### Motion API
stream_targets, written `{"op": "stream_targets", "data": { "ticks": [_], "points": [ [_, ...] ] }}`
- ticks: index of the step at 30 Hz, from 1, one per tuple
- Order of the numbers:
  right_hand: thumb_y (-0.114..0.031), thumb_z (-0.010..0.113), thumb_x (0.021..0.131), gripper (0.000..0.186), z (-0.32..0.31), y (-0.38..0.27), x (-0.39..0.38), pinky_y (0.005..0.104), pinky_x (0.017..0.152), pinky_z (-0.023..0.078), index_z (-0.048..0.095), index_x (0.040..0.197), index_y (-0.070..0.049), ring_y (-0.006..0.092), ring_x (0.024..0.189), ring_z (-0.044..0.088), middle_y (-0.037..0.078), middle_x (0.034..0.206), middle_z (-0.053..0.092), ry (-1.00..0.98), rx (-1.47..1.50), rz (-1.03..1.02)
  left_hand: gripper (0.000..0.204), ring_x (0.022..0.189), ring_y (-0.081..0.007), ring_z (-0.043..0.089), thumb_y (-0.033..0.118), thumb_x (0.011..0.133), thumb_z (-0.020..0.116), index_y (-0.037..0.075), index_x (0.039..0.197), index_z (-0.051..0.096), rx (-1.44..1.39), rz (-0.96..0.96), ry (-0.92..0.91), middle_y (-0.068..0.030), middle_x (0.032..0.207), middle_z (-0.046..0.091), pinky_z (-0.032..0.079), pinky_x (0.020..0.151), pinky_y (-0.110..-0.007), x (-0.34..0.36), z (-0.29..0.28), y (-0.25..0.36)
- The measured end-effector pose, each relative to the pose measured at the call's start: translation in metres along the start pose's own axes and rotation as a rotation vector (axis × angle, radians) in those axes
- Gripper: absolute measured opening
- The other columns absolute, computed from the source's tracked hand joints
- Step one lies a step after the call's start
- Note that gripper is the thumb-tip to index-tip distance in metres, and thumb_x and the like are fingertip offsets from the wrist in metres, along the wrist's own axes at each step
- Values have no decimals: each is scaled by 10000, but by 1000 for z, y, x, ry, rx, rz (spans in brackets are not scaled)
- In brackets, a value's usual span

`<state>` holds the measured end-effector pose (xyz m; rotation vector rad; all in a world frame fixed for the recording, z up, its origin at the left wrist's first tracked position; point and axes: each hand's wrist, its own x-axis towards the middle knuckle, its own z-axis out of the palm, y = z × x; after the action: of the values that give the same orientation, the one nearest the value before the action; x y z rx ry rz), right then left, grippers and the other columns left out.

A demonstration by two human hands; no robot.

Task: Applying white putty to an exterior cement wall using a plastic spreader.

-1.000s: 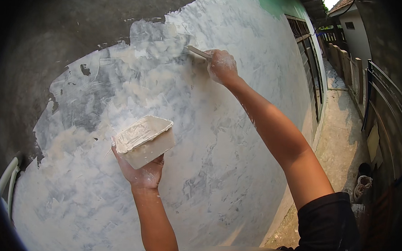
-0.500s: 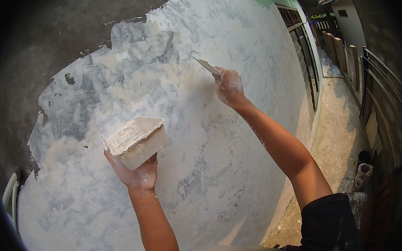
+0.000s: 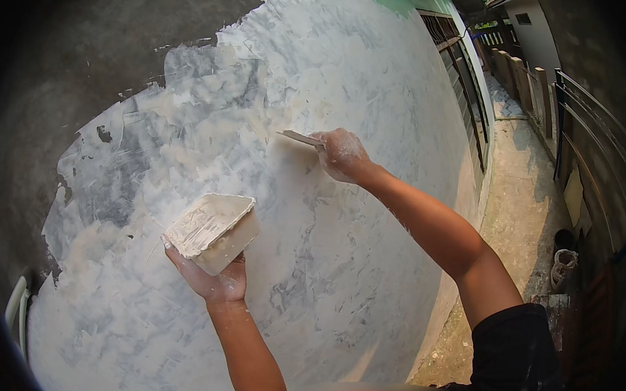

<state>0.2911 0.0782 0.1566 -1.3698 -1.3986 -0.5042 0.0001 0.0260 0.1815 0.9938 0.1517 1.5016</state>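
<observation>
White rectangular tub (image 3: pixel 213 231) — putty-smeared, in left hand (image 3: pixel 213 281)

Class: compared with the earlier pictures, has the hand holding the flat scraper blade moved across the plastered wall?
Yes. The right hand has come down the grey wall, away from the bare dark patch.

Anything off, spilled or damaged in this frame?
Nothing spilled. The white skim coat on the wall is patchy: a small bare grey spot shows at the upper left of the coat. The left hand holds the putty tub tilted; the right hand holds a putty knife.
</observation>
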Motion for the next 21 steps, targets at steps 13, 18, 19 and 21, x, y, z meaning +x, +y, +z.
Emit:
{"op": "stream_targets", "data": {
  "ticks": [13,18,19,21],
  "points": [
    [-128,577,828,280,12,-38,65,450,769,548,685,1081,-79,361,853,698,187,885,707,304,-36,397,681,1137,-205,533,678,945,257,194,1374,470,23,-50,66,-27,1315,522,463,906,-366,-20,-27,38],
    [-59,552,825,239,13,-156,38,452,695,540,654,1027,15,352,783,700,202,829,695,129,-17,-42,589,1147,-265,592,586,983,358,111,1292,519,-75,56,31,-89,1278,583,552,909,-422,-32,-38,62],
    [-59,546,828,217,21,-178,24,453,691,540,635,1008,26,350,766,699,203,807,689,92,-28,-163,589,1147,-265,592,586,983,358,111,1292,519,-73,67,40,-89,1278,583,552,909,-422,-33,-42,69],
    [-34,532,815,280,29,-199,6,491,637,534,618,1080,-12,382,693,680,210,741,670,6,45,-355,577,1166,-280,578,564,989,369,101,1300,514,-135,138,-42,-96,1286,579,522,964,-428,-31,-50,75]
  ]
}}
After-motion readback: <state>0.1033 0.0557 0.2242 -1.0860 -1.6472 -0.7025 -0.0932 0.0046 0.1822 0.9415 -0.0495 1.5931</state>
